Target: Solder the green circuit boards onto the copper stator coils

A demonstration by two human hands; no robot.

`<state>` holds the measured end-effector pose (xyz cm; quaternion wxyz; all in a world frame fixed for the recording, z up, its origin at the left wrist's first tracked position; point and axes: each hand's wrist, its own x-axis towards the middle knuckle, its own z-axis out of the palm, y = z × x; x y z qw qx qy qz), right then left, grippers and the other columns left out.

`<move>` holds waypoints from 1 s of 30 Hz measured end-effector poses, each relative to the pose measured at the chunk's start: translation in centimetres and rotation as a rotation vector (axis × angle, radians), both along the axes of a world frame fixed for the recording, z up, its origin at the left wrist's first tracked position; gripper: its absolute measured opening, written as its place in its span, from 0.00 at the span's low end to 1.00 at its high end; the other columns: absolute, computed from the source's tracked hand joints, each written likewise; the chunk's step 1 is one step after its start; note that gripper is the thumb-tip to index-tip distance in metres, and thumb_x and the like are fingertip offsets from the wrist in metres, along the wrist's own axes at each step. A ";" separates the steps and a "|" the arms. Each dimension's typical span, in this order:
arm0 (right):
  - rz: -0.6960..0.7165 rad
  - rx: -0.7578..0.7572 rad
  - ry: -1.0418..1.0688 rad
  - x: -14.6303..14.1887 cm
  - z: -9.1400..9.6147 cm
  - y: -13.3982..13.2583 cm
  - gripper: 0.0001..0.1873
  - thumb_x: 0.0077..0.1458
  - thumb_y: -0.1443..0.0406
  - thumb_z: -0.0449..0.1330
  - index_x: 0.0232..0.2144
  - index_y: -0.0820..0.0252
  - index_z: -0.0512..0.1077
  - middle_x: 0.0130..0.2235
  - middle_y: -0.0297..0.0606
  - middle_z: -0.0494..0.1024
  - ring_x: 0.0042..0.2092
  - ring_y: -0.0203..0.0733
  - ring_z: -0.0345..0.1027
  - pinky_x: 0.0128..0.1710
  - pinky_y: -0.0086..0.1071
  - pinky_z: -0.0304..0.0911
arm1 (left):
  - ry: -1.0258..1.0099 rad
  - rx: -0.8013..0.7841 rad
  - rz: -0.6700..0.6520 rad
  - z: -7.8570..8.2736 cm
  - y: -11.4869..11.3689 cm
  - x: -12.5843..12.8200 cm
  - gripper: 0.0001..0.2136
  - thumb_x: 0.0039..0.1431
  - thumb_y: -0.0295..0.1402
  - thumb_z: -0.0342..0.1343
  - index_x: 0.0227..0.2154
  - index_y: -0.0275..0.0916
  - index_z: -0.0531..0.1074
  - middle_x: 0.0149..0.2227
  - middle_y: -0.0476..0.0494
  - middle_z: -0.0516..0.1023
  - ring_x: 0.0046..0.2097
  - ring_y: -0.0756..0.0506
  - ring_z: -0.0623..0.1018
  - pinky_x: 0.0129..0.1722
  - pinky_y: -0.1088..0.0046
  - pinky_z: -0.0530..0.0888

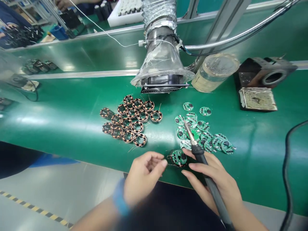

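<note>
My right hand [216, 176] grips a soldering iron [201, 154], its tip pointing up and away over the loose boards. Just left of those fingers lies a round green circuit board [179, 157] sitting on a copper-wound stator, with thin wires sticking out at its left. Beside it, my left hand [145, 170] is closed, thumb and forefinger brought together near the wire ends. Whether a wire is pinched there is too fine to make out. Loose round circuit boards [220, 141] are spread beyond my right hand. A group of copper-wound stators [132, 113] stands further left.
A fan with a clear fume hood [163, 70] hangs over the back of the green bench [72, 118]. Behind the boards are a clear tub [214, 72] and a soldering iron stand [262, 80] with a sponge. A black cable [286, 170] runs down the right side.
</note>
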<state>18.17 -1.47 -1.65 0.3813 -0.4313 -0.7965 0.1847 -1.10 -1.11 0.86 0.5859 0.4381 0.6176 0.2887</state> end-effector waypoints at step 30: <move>-0.086 -0.031 -0.017 0.5 0.4 -0.3 0.18 0.50 0.69 0.60 0.45 0.56 0.63 0.46 0.41 0.74 0.47 0.42 0.69 0.44 0.36 0.67 | 0.028 0.117 0.051 -0.5 -0.6 1.3 0.06 0.53 0.29 0.57 0.33 0.36 0.77 0.29 0.45 0.76 0.27 0.50 0.77 0.30 0.75 0.75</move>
